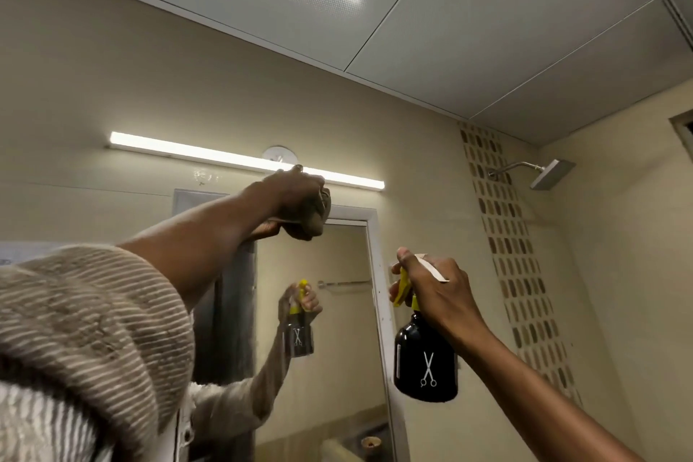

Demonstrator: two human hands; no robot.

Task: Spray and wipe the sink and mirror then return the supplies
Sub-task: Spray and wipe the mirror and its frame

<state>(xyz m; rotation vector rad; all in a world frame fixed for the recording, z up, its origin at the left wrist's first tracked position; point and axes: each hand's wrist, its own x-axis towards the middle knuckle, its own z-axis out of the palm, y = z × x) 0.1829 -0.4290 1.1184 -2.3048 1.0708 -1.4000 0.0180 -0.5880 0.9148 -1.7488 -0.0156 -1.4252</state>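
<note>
The mirror (337, 349) hangs on the beige wall ahead, framed in white. My left hand (296, 195) is raised to its top edge and is closed around a bunched grey-brown cloth (318, 219) pressed against the glass. My right hand (431, 289) holds a black spray bottle (425, 360) with a yellow trigger head and a white scissors logo, upright, just right of the mirror's frame. The bottle and hand are reflected in the glass. The sink is out of view.
A lit tube light (243, 159) runs above the mirror. A shower head (551, 172) sticks out at the right, beside a strip of patterned tiles (513, 274). My striped sleeve (86, 330) fills the lower left.
</note>
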